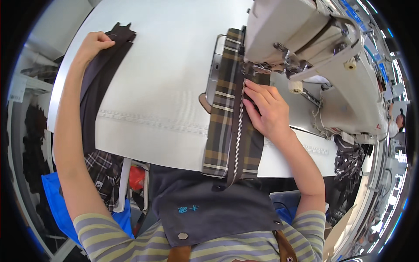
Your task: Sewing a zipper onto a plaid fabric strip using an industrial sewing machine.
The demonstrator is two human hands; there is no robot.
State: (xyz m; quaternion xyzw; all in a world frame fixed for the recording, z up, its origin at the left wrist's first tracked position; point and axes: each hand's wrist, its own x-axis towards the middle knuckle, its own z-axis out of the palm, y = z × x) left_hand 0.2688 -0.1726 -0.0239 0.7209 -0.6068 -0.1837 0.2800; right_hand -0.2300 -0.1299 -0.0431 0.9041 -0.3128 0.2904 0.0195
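A length of brown, black and white plaid fabric [219,135] lies lengthwise on the white table, its near end hanging over the front edge. Along it runs a dark zipper tape with metal teeth [238,139], whose far end reaches the presser foot [261,67] of the sewing machine [288,30]. My right hand [269,111] rests on the fabric just right of the zipper, fingers stretched out and thumb apart. At the far left, my left hand [95,45] pinches the top of a stack of dark fabric strips [94,91] near its notched end.
The machine's arm stands over the right side of the table [152,87]. A ruler strip [152,123] crosses the tabletop. Plaid cloth [104,170] and a blue bag [54,201] hang below the left edge. More dark pieces [349,159] are bundled at the right.
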